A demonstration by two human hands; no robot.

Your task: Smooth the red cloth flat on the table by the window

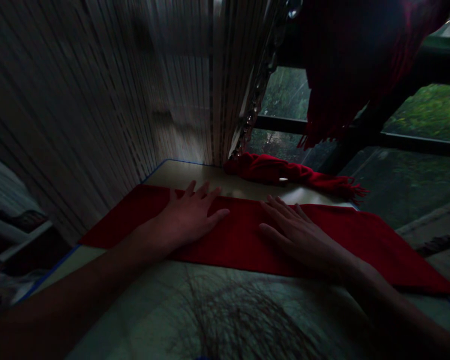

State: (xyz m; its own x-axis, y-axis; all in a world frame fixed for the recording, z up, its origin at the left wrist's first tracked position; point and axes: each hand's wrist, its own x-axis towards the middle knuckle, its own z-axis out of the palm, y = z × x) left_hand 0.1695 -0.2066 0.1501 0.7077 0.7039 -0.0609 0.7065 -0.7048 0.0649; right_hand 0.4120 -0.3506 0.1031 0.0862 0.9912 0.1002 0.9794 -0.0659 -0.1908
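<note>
A flat strip of red cloth [236,235] lies across a pale table [225,290]. My left hand [189,212] rests on the cloth left of the middle, fingers spread and pointing away from me. On its right half lies my right hand [292,225], palm down with the fingers stretched out towards the far left. Nothing is held in either hand. The cloth looks smooth between them, and its right end reaches the table's right side.
A bunched red scarf [285,171] with fringed ends lies along the far edge. Another fringed red scarf [326,100] hangs before the window [285,95]. A striped string curtain [116,85] stands at the left. Dark hair [247,320] shows at the bottom.
</note>
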